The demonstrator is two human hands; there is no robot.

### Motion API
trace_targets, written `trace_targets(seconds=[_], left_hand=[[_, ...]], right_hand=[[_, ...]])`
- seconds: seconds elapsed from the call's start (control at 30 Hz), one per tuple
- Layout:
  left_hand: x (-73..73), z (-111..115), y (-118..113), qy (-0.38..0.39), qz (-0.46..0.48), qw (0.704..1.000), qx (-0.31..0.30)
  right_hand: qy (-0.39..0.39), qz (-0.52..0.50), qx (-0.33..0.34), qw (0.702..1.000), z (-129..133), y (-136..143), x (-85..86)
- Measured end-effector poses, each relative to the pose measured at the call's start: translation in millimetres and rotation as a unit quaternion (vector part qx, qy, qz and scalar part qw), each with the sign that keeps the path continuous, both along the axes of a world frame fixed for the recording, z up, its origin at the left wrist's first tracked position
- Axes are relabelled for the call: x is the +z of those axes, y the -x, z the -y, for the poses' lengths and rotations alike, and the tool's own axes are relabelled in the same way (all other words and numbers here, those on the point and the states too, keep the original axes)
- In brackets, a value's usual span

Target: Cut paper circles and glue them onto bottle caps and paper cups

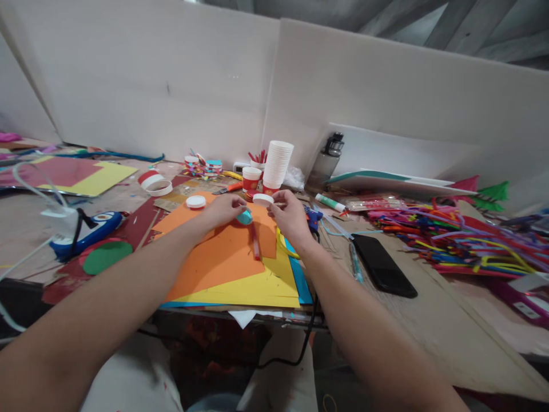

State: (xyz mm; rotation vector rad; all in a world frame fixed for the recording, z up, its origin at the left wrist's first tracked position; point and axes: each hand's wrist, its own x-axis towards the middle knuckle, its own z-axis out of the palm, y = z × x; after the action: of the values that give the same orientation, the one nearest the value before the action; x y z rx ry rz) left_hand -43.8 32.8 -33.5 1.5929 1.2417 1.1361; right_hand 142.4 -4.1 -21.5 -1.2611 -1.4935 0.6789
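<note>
My left hand has its fingers pinched on a small blue paper disc just above the orange paper. Between the thumb and fingers of my right hand is a shallow white paper cup base, cut low like a lid. A red strip lies on the orange sheet below the hands. Another white cut cup base sits on the paper left of my left hand. Yellow paper shows under the orange sheet.
Behind the hands stand stacked paper cups and a red cup. A blue glue gun, glue stick, black phone and piled pipe cleaners lie right. On the left are a power strip and cut cup rings.
</note>
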Motion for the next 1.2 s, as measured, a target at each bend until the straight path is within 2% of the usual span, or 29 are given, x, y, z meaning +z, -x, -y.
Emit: trace_targets(seconds=[0.1,0.13,0.23,0.33,0.47,0.6,0.7,0.8,1.07,1.2], left_hand=[[3.9,-2,2,-0.062,-0.119,0.991,0.017],[5.9,-1,3,-0.076,-0.11,0.991,0.013],[12.2,3,0,-0.06,0.041,0.994,-0.076],[16.0,11,-6,0.009,0.197,0.963,-0.185],[14.5,21,-14,0.019,0.229,0.944,-0.235],[11.1,19,-14,-0.046,0.186,0.955,-0.225],[9.8,13,-12,-0.09,0.124,0.967,-0.203],[8.0,10,-10,-0.108,0.087,0.966,-0.219],[7.2,10,-9,-0.076,0.114,0.95,-0.28],[11.6,12,-8,-0.061,0.117,0.953,-0.272]], right_hand=[[-0.052,0.046,0.003,0.998,1,-1,-0.7],[-0.071,0.058,0.003,0.996,2,-1,-0.9],[-0.117,0.078,-0.005,0.99,3,-1,-1.4],[-0.141,0.069,0.0,0.988,4,0,-4.0],[-0.142,0.072,0.025,0.987,4,5,-9.7],[-0.117,0.061,0.058,0.99,6,9,-8.3],[-0.04,-0.067,0.1,0.992,8,11,-2.4],[0.051,-0.184,0.135,0.972,8,13,1.7],[0.11,-0.263,0.154,0.946,6,10,1.3],[0.114,-0.268,0.156,0.944,7,10,2.4]])
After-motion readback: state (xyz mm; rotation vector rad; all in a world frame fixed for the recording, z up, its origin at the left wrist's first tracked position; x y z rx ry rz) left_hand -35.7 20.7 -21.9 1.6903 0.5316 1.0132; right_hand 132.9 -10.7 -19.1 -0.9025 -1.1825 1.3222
